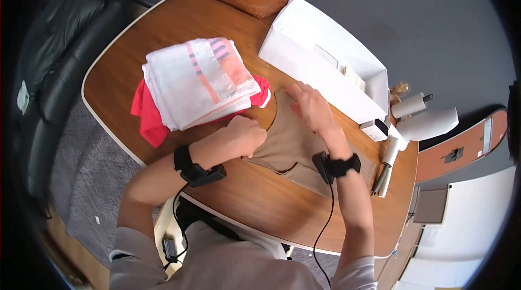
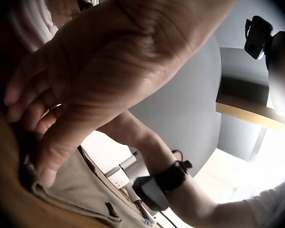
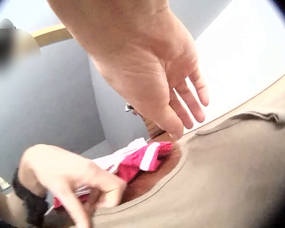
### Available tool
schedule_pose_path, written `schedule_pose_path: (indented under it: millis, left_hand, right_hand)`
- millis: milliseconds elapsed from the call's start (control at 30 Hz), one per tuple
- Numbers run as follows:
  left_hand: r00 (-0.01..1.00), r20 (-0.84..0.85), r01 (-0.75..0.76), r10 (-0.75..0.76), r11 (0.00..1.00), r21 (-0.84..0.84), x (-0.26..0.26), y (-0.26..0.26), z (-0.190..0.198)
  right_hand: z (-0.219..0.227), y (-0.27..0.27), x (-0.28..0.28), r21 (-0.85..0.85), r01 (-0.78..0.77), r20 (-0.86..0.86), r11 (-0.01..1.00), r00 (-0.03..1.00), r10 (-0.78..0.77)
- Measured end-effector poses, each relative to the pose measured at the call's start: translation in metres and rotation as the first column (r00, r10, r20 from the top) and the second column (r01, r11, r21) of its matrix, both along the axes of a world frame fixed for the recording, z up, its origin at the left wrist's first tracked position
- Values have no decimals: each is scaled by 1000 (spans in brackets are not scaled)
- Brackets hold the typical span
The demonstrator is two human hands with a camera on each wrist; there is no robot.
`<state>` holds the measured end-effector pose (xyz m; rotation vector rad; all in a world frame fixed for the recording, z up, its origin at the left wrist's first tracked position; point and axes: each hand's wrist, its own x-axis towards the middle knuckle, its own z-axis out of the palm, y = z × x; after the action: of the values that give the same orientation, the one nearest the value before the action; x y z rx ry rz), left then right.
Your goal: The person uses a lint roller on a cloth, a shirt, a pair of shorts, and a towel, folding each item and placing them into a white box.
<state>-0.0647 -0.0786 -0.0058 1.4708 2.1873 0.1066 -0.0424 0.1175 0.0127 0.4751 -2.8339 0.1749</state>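
Nearest, the left hand (image 1: 244, 137) pinches the brown garment (image 1: 296, 140) at its nine-o'clock edge; at twelve, the right hand's (image 1: 315, 109) fingers are loosely spread. A one-sided pull could skew the flat cloth — or disturb the folded stack (image 1: 182, 81) towards ten o'clock.

No word, number, brand or sign can be read in any of the views. On the reddish board (image 1: 472, 149) there is a dark mark (image 1: 453, 154) and a small pale patch (image 1: 480, 154), but both are too small for reading any letters.
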Motion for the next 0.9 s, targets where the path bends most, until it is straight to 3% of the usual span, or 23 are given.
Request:
schedule_pose_path:
  millis: [100, 200, 267, 300, 400, 500, 600, 733, 900]
  left_hand:
    - [1000, -23, -13, 14, 1000, 22, 6, -5, 0]
    - [999, -39, 13, -11, 999, 38, 5, -11, -2]
    - [999, -32, 25, -23, 998, 53, 4, -15, -2]
    - [1000, 2, 27, -27, 987, 158, 2, -20, -4]
    - [994, 109, -42, 13, 962, 269, 7, -21, 22]
    - [954, 289, -47, -81, 911, 410, 19, -16, 46]
    - [917, 397, -103, -33, 943, 316, 40, 1, 73]
    - [887, 301, 127, -349, 813, 569, 70, 36, 67]
    - [820, 341, 206, -460, 793, 574, 111, 101, 49]
  right_hand:
    - [-27, 12, -32, 93, -19, 28, 995, 999, 16]
    - [-16, 4, -40, 105, 58, 224, 993, 971, -80]
    - [-17, 9, -40, 83, 41, 232, 996, 971, -59]
    - [-18, 12, -38, 71, 37, 236, 997, 970, -53]
    - [-1, 23, -28, -33, 87, 273, 996, 959, -75]
    - [16, 48, -9, -238, 148, 289, 960, 954, -75]
    - [30, 74, 15, -339, 208, 361, 918, 929, -77]
    - [32, 105, 47, -324, 235, 356, 916, 928, -112]
    - [36, 132, 92, -328, 340, 390, 881, 898, -202]
